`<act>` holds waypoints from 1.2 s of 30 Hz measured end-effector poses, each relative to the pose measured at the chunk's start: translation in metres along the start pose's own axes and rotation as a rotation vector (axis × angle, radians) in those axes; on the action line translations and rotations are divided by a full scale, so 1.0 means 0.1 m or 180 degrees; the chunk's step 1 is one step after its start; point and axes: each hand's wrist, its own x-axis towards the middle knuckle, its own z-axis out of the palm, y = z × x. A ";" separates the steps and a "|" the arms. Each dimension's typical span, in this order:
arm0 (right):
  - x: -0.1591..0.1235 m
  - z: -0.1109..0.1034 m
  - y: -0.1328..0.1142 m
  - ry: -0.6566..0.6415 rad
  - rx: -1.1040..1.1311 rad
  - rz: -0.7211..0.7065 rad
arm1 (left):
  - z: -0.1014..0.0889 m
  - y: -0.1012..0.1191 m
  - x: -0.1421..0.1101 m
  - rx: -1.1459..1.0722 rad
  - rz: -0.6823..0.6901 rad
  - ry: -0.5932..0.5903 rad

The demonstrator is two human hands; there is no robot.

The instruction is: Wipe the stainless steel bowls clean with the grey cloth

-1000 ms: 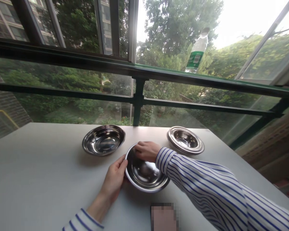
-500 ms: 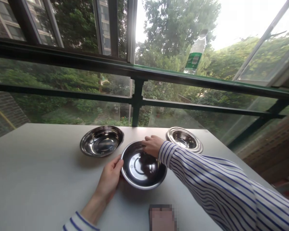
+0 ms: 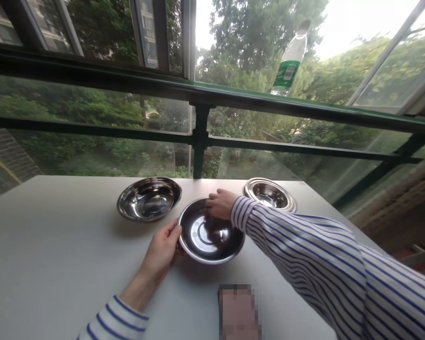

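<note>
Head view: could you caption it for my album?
Left hand holds a metal bowl, right hand over its far side, with more bowls behind on a white table.

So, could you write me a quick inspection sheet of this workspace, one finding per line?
Surface: white table, smooth-looking.
Job's things: near metal bowl, between the hands; another metal bowl behind it to the left; what look like nested metal bowls at back right.
Clutter: pixelated flat object at the near side, not identifiable.
Left hand: gripping the near bowl's left rim.
Right hand: at that bowl's far rim; its fingertips' grip is unclear.
Cables: nothing seen.
Surroundings: dark green railing; green-labelled bottle above it; trees beyond.
</note>
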 end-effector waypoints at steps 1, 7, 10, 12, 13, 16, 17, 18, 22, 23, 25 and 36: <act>-0.08 0.01 0.02 -0.0078 0.0030 0.0112 | 0.01 0.00 0.00 0.0018 0.0037 0.0025; -0.30 0.06 -0.05 -0.0391 0.0181 0.0285 | 0.06 0.01 -0.03 0.0209 0.0057 0.0035; -0.17 0.04 -0.05 -0.0214 0.0202 0.0166 | 0.04 0.01 -0.02 0.0264 -0.0023 -0.0112; -0.10 0.02 -0.02 -0.0157 0.0256 0.0091 | 0.03 0.02 -0.02 0.0230 -0.0028 -0.0145; -0.09 0.01 0.00 -0.0162 0.0288 0.0107 | 0.02 0.02 -0.01 0.0201 -0.0011 -0.0127; -0.19 0.01 -0.01 -0.0325 0.0414 0.0324 | 0.04 0.02 -0.02 0.0156 0.0052 0.0021; -0.24 0.02 -0.05 -0.0422 0.0487 0.0396 | 0.05 0.01 -0.02 0.0153 0.0066 0.0073; -0.30 0.02 -0.09 -0.0522 0.0584 0.0444 | 0.07 0.01 -0.03 0.0151 0.0075 0.0120; -0.39 0.00 -0.40 -0.0605 0.1155 0.0459 | 0.13 -0.02 -0.05 0.0148 0.0055 0.0211; -0.37 -0.01 -0.49 -0.0526 0.1308 0.0443 | 0.14 -0.02 -0.05 0.0139 0.0055 0.0219; -0.31 -0.02 -0.63 -0.0328 0.1549 0.0435 | 0.14 -0.04 -0.05 0.0123 0.0076 0.0244; -0.56 0.15 -0.15 -0.0055 0.0842 0.0159 | 0.08 0.02 -0.05 0.0265 0.0020 -0.0028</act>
